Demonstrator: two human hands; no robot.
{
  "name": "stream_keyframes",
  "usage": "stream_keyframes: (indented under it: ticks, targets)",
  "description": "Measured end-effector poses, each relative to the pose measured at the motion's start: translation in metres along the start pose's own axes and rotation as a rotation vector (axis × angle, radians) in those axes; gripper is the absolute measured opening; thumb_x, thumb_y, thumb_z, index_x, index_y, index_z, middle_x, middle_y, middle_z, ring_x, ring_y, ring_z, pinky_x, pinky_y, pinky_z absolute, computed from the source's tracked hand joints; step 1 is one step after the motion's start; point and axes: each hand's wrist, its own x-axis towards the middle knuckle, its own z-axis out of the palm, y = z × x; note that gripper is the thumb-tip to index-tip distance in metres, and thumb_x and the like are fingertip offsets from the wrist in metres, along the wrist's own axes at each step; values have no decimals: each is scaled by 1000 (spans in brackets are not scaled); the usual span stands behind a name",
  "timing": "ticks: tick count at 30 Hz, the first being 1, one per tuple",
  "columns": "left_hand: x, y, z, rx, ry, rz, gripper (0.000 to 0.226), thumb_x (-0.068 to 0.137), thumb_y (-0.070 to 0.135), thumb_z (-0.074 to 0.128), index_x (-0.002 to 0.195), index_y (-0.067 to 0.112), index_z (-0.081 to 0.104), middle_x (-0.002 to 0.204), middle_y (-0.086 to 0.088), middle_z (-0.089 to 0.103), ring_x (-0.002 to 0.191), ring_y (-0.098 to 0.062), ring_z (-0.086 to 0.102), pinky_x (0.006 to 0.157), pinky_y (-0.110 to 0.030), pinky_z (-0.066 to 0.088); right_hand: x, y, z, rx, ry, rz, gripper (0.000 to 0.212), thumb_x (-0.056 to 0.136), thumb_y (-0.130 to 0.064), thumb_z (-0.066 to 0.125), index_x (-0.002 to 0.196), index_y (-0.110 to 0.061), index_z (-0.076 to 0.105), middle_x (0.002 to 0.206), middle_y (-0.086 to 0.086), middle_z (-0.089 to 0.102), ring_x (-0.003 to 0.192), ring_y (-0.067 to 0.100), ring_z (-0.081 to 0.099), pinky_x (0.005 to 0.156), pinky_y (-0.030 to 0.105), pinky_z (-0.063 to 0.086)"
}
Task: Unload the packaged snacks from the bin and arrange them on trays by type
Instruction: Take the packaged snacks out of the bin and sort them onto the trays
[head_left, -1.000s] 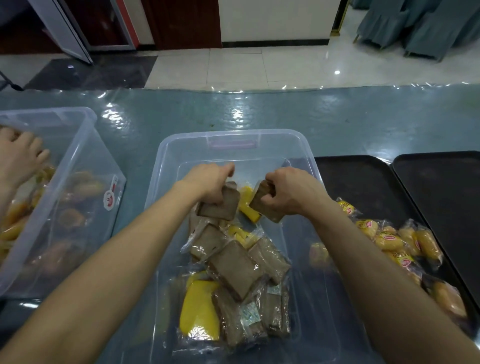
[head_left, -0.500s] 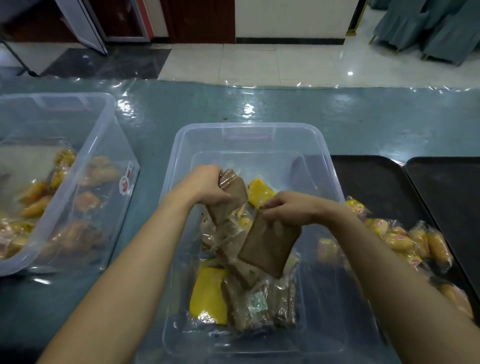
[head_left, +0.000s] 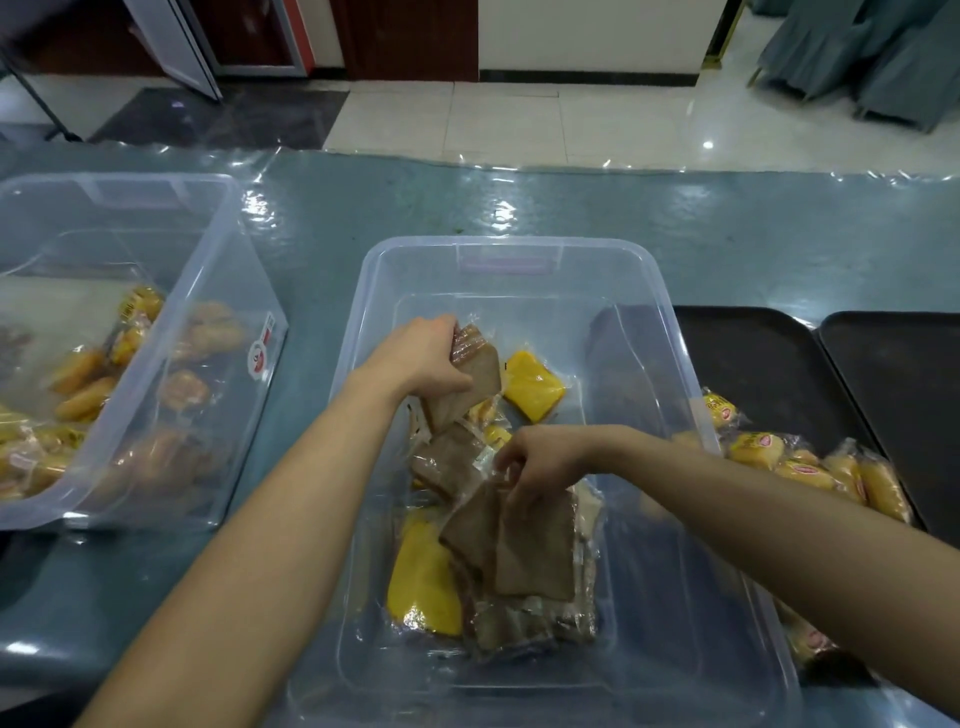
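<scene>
A clear plastic bin (head_left: 511, 249) stands in front of me with several wrapped brown cake slices and yellow cake packs (head_left: 532, 385) inside. My left hand (head_left: 415, 358) grips the top of a brown slice pack (head_left: 470, 387) and holds it upright over the pile. My right hand (head_left: 540, 462) is lower in the bin, fingers pinching two brown slice packs (head_left: 530, 545) that hang below it. A large yellow pack (head_left: 423, 577) lies at the pile's left.
A black tray (head_left: 769, 364) right of the bin carries several wrapped yellow rolls (head_left: 810, 465). A second black tray (head_left: 904, 374) lies further right. A second clear bin (head_left: 171, 332) with wrapped buns stands at the left. The table has a shiny teal cover.
My right hand has dropped lower into the bin and now pinches two brown packs instead of one. My left hand keeps its brown pack, lifted slightly. The other person's hand at the left bin is gone.
</scene>
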Motion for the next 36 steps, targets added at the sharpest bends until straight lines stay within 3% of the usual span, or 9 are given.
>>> stream_keyframes:
  ticks: [2,5,8,11,14,18,22,29,36]
  targets:
    - [0,0,0,4,-3,0,45,77,43,84,106,22,56,96,-1,66,89,-25,64,77,-45,59,-6,-4,-1,-45,-63,-29,19,95,-29,81,91,-29,63,84,-11,54,73,7,50,65,24,42]
    - [1,-1,-1,18,-17,4,44,75,46,85,102,24,59,94,1,67,87,-22,65,76,-43,60,-31,-5,-15,-64,37,-91,23,92,-33,85,101,-24,65,87,-10,61,76,8,56,67,26,46]
    - [1,-3,0,27,-57,1,43,73,49,87,99,27,61,94,2,69,87,-21,66,79,-43,62,-69,16,-32,108,380,-58,31,86,-37,88,105,-24,68,97,-4,71,88,18,67,79,36,57]
    - [2,-2,2,33,-156,12,42,77,48,89,103,25,65,99,0,71,90,-21,68,83,-44,63,-97,35,-34,250,887,14,30,87,-39,85,93,-21,62,84,-1,67,75,15,60,69,36,51]
    - [-2,4,6,60,-340,24,41,77,45,91,104,22,70,100,0,73,92,-22,70,80,-41,62,-90,42,-30,221,1152,26,38,91,-41,83,115,-21,62,86,-7,71,77,10,66,69,31,55]
    - [-7,18,19,172,-506,59,43,75,43,92,109,23,75,104,1,74,95,-22,70,75,-35,61,-85,43,-28,122,1149,45,55,92,-42,82,138,-27,57,93,-7,72,78,12,67,76,29,56]
    - [-6,25,28,232,-605,48,57,74,48,91,124,31,70,119,2,71,106,-24,69,92,-43,64,-86,41,-27,74,1151,42,60,95,-43,78,149,-27,56,94,-5,70,81,13,63,78,26,50]
    - [-10,30,32,286,-605,20,63,75,49,89,127,24,65,119,-1,70,106,-26,70,89,-41,63,-86,41,-27,105,1152,39,58,96,-45,77,147,-25,57,110,-1,77,86,12,64,81,27,54]
    - [-18,27,23,227,-618,-36,66,67,53,95,120,21,71,111,-1,76,101,-26,74,93,-43,65,-84,45,-27,135,1196,51,52,94,-47,76,140,-27,60,102,-4,76,85,14,67,79,31,59]
